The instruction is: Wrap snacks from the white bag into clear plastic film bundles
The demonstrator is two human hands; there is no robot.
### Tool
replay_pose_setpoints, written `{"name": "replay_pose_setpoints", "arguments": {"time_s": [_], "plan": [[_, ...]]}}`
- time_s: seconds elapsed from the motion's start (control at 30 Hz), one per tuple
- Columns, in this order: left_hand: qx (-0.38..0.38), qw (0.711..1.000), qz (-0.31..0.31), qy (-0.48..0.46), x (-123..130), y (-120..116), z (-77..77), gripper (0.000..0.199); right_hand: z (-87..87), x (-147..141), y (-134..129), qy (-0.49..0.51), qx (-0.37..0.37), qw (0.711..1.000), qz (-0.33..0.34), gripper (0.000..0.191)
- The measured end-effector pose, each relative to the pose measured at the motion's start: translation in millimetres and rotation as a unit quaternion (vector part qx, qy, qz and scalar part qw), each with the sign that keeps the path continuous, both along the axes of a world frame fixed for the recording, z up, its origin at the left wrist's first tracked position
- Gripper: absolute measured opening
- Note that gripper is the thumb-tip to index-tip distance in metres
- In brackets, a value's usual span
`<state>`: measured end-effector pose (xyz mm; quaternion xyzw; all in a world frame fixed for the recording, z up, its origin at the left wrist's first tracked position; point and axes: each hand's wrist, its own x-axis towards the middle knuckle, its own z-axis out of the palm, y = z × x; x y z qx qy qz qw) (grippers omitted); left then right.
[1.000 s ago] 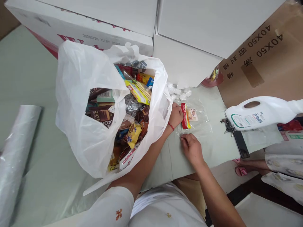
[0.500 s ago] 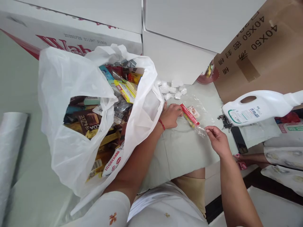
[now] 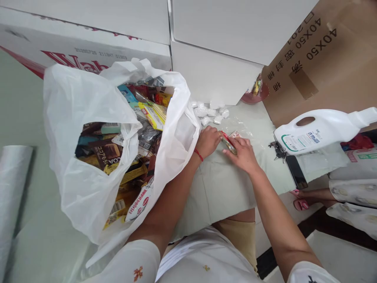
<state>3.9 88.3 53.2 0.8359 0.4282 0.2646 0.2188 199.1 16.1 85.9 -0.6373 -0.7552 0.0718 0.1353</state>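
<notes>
A crinkled, thin white plastic bag (image 3: 118,165) gapes over glossy, pillow-shaped snack packets (image 3: 112,153). Beside it, the left hand (image 3: 207,140), a red cord at its wrist, has its grip on one end of a slim, shiny red packet (image 3: 228,142) on the cloth-covered worktop (image 3: 218,188). The right hand (image 3: 243,154) presses curved fingers along the packet's other end, near small, lumpy white bundles (image 3: 217,119).

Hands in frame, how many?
2: left hand, red wristband, just right of the white bag; right hand at the near end of the red packet. Others could be hidden behind the bag.
</notes>
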Motion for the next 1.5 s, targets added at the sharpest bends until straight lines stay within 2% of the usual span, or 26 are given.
{"name": "replay_pose_setpoints", "arguments": {"time_s": [0.1,0.2,0.33,0.47,0.57,0.77,0.87,0.93,1.07,1.13,1.23,1.3,1.43,1.5], "plan": [[0.024,0.999,-0.01,-0.044,0,1,-0.3,0.032,-8.0,-1,-2,-0.012,-0.036,0.999,0.02,0.077],[0.027,0.997,-0.037,-0.058,3,1,-0.3,0.029,-13.2,9,-9,0.025,-0.037,0.998,0.036,0.058],[-0.054,0.998,-0.024,-0.02,9,3,1.5,0.027,-11.2,23,-14,0.125,-0.049,0.989,0.061,0.04],[-0.101,0.994,0.012,-0.041,12,6,1.6,0.023,-2.7,35,-8,0.2,-0.035,0.979,-0.007,0.029],[-0.118,0.99,0.019,-0.074,12,7,-0.4,0.021,-0.5,44,0,0.243,-0.065,0.966,-0.062,0.031],[-0.14,0.984,0.082,-0.079,14,12,-5.1,0.019,-16.5,53,13,0.334,-0.152,0.916,-0.165,0.045],[-0.134,0.983,0.104,-0.066,12,17,-6.2,0.02,-21.7,53,16,0.349,-0.177,0.9,-0.191,0.048],[-0.117,0.98,0.132,-0.092,10,17,-4.3,0.022,-21.8,53,17,0.356,-0.187,0.895,-0.191,0.048],[0.007,0.965,0.222,-0.142,14,0,12.0,0.029,-20.0,51,17,0.37,-0.188,0.892,-0.181,0.043],[0.079,0.97,0.193,-0.128,24,-17,22.9,0.032,-20.5,50,17,0.379,-0.188,0.889,-0.175,0.041],[0.125,0.99,0.01,-0.07,43,-38,28.0,0.037,-22.5,52,19,0.391,-0.19,0.887,-0.153,0.04],[0.106,0.992,-0.07,-0.011,53,-43,19.9,0.039,-21.8,55,20,0.394,-0.19,0.889,-0.135,0.043],[0.05,0.993,-0.068,0.081,57,-38,-5.4,0.044,-7.3,64,15,0.372,-0.182,0.893,-0.175,0.05],[0.045,0.992,-0.064,0.095,55,-35,-11.9,0.045,3.7,69,5,0.354,-0.195,0.895,-0.189,0.054]]}}
